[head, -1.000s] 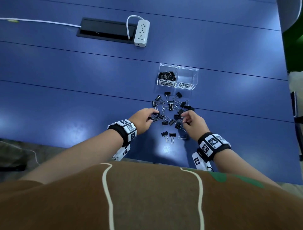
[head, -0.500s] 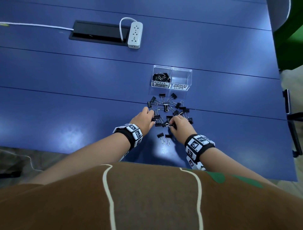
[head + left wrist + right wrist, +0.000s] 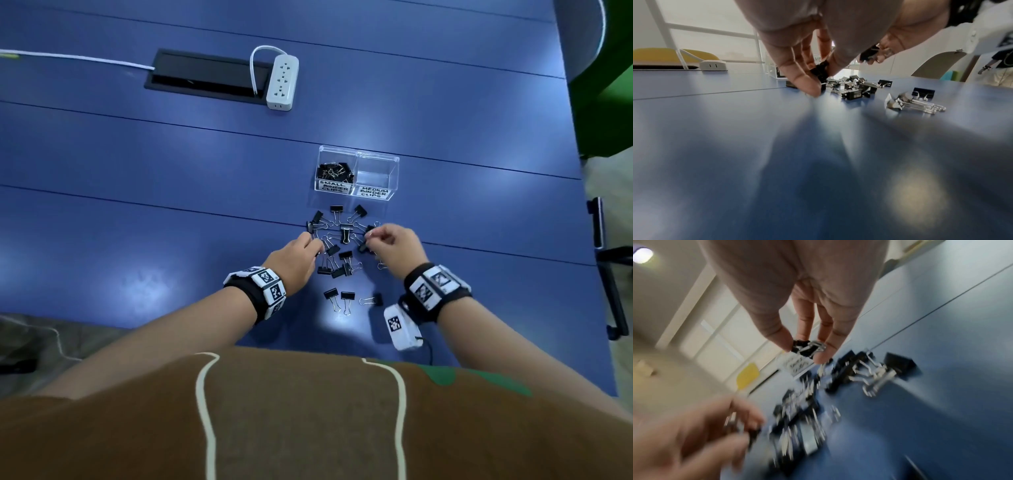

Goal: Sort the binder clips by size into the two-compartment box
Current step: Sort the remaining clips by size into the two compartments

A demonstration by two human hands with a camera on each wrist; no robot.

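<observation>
Counted on the blue table (image 3: 171, 178): one clear two-compartment box (image 3: 356, 173), one loose pile of binder clips (image 3: 342, 246) just in front of it, roughly twenty in all, exact tally not possible where they overlap. Three clips (image 3: 347, 299) set apart nearest the body. Left compartment (image 3: 334, 171), labelled SMALL BINDER CLIPS, holding a heap of small clips; right compartment (image 3: 376, 176), labelled MEDIUM BINDER CLIPS, showing only its clear walls and floor.

Materials: clips black-bodied, wedge-shaped, with bright wire loop handles; box of glossy transparent plastic with white paper labels; table smooth, matte, jointed by thin dark seams.

Left hand (image 3: 296, 258) at the pile's left edge, fingertips (image 3: 809, 89) down on the table — thumb and fingers pinched around a black clip (image 3: 819, 73). Right hand (image 3: 399, 245) raised at the pile's right edge, thumb and fingers closed on another clip (image 3: 807, 348), handles splayed outward; that view blurred.

Against half a second ago: right hand lifted off the pile and shifted rightward, now carrying a clip; left hand moved little, still low at the left edge. Box unmoved on the table.

Further back — one white power strip (image 3: 282, 84) beside one black cable hatch (image 3: 205, 77).
</observation>
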